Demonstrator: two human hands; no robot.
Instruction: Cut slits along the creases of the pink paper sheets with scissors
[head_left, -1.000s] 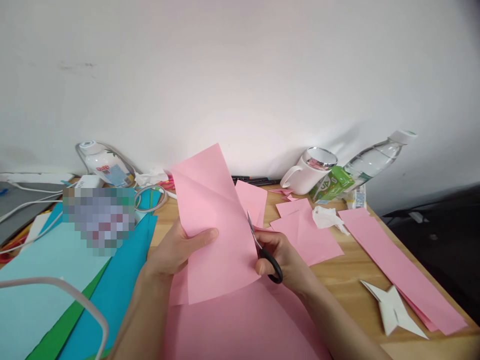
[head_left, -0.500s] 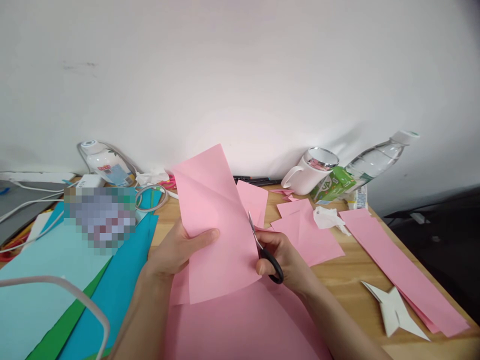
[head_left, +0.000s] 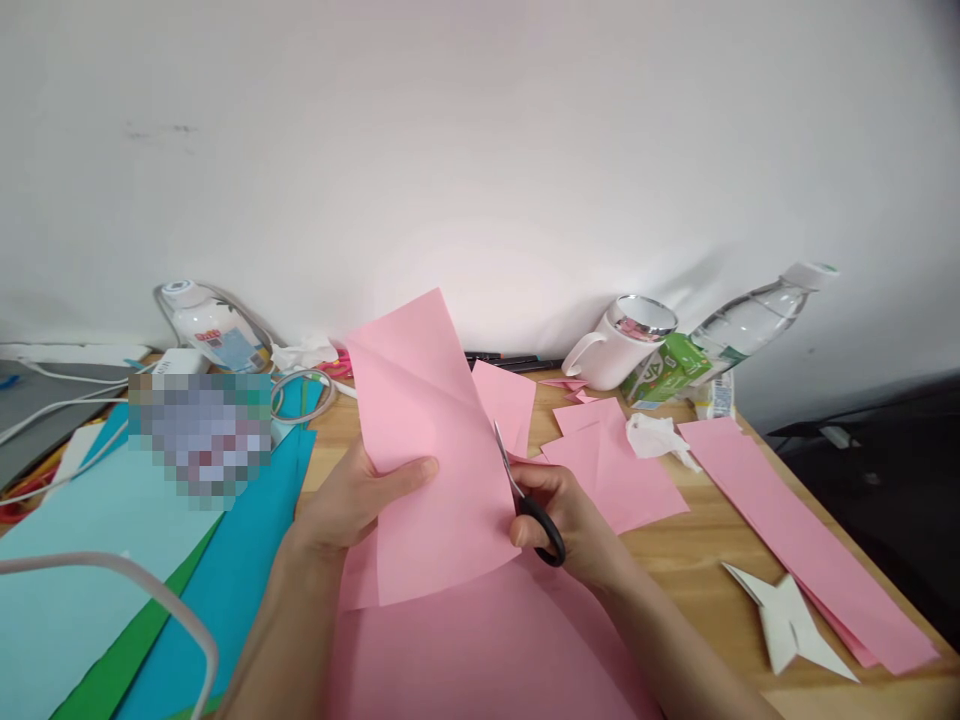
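Observation:
My left hand [head_left: 367, 495] pinches a creased sheet of pink paper [head_left: 435, 420], its thumb lying flat across the front and the other fingers hidden behind. In my right hand [head_left: 559, 510] are scissors [head_left: 541, 530] with black handles, the fingers closed round the loops. The blades point up and away, touching the right edge of the sheet; they look nearly closed. The raised paper is tilted toward me. Below it, a larger pink sheet [head_left: 480, 650] lies in front of me.
Pink paper squares [head_left: 615, 470], long pink strips [head_left: 802, 540] and a folded white paper star [head_left: 791, 620] lie at the right. Behind stand a white mug [head_left: 611, 350], a green carton [head_left: 671, 365] and a tilted clear bottle [head_left: 757, 320]. Blue paper [head_left: 255, 540] and cables occupy the left.
The scissors and my right hand have shifted very slightly left along with the sheet. My left hand keeps the same grip.

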